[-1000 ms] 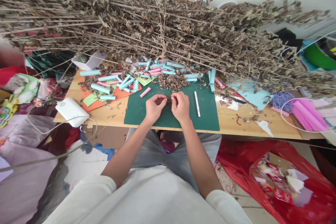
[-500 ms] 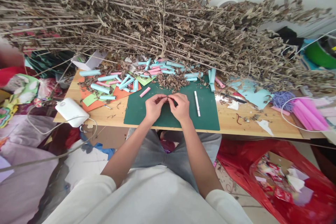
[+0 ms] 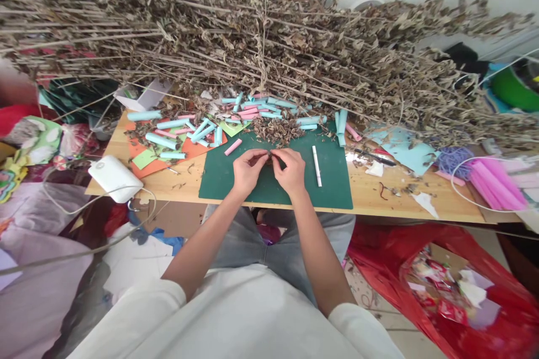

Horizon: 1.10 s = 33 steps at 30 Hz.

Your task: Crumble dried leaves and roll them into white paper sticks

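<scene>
- While we work over the green mat point(image 3: 332, 193), our left hand point(image 3: 247, 173) and right hand point(image 3: 289, 173) pinch the dried leaf bit point(image 3: 270, 155), thumbs and fingers together.
- Just beyond it, we see the leaf pile point(image 3: 280, 132).

Two hands point(image 3: 247, 173), one green mat point(image 3: 295, 193), one white stick point(image 3: 316, 166), one red bag point(image 3: 391, 258)

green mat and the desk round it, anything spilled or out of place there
Yes: leaf crumbs lie loose on the bare wood right of the mat, apart from the leaf pile. A torn white scrap also overhangs the desk's front edge.
</scene>
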Each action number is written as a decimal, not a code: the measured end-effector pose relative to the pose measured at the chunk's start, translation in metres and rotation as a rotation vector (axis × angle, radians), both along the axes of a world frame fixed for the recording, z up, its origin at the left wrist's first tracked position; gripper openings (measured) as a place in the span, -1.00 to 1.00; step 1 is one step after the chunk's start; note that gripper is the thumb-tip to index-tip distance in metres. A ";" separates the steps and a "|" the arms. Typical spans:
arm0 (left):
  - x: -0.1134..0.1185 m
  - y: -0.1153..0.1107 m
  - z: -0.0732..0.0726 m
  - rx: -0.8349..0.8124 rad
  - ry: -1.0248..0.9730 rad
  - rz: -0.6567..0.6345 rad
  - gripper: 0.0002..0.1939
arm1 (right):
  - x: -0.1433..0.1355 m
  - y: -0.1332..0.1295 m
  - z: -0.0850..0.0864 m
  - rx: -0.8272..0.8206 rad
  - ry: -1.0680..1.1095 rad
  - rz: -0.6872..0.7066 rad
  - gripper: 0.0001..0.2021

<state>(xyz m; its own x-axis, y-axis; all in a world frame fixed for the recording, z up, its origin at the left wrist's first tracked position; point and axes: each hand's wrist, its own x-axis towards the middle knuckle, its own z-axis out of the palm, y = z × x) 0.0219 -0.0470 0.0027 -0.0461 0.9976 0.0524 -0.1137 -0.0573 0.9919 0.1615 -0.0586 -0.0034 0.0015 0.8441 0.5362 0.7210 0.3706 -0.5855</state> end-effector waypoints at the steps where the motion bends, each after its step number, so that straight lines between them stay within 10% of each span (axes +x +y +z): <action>1: 0.000 0.000 0.000 0.025 0.004 -0.003 -0.80 | 0.000 0.000 0.000 0.001 0.006 0.008 -0.83; 33: -0.002 0.000 -0.002 0.072 0.077 -0.036 -0.81 | -0.002 -0.005 0.007 -0.050 -0.089 -0.071 -0.85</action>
<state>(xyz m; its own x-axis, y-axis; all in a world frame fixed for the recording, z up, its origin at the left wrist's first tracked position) 0.0198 -0.0465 0.0004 -0.0038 0.9921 0.1256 -0.0406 -0.1256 0.9912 0.1592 -0.0634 0.0039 0.0167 0.8692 0.4941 0.7942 0.2887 -0.5347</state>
